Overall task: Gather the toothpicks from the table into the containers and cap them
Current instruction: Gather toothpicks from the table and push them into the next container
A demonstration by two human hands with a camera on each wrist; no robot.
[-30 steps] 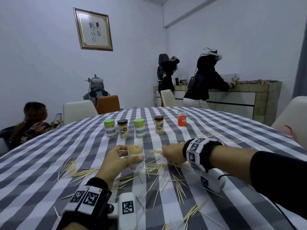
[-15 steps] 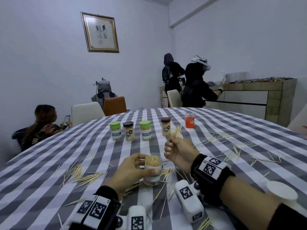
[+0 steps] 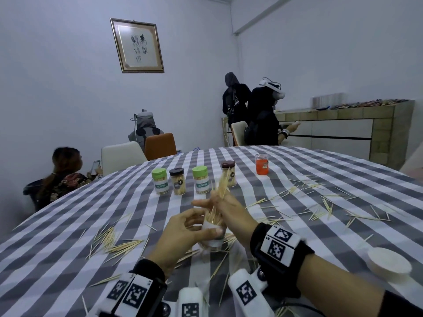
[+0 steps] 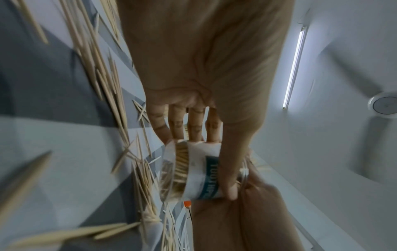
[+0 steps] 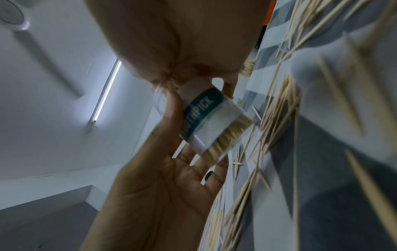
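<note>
My left hand (image 3: 183, 233) grips an open clear toothpick container (image 3: 212, 236) with a white and teal label, just above the striped table (image 3: 68, 225). It is partly filled with toothpicks. My right hand (image 3: 226, 203) pinches a bundle of toothpicks (image 3: 223, 183) upright over the container's mouth, with the lower ends at the opening. In the left wrist view my thumb and fingers (image 4: 229, 152) wrap the container (image 4: 199, 171). The right wrist view shows the labelled container (image 5: 214, 122) tilted in my left hand's grasp. Loose toothpicks (image 3: 114, 244) lie scattered around.
Several capped containers stand in a row behind, two green-lidded (image 3: 159, 180) (image 3: 201, 179) and two brown-lidded (image 3: 177, 180) (image 3: 229, 172). An orange container (image 3: 261, 164) stands farther right. A white cap (image 3: 389, 263) lies near right. More toothpicks (image 3: 320, 202) litter the right side. People and chairs are beyond the table.
My right hand picked a bundle of toothpicks off the table, raised it, and brought it left over the container. The left hand kept its hold on the container.
</note>
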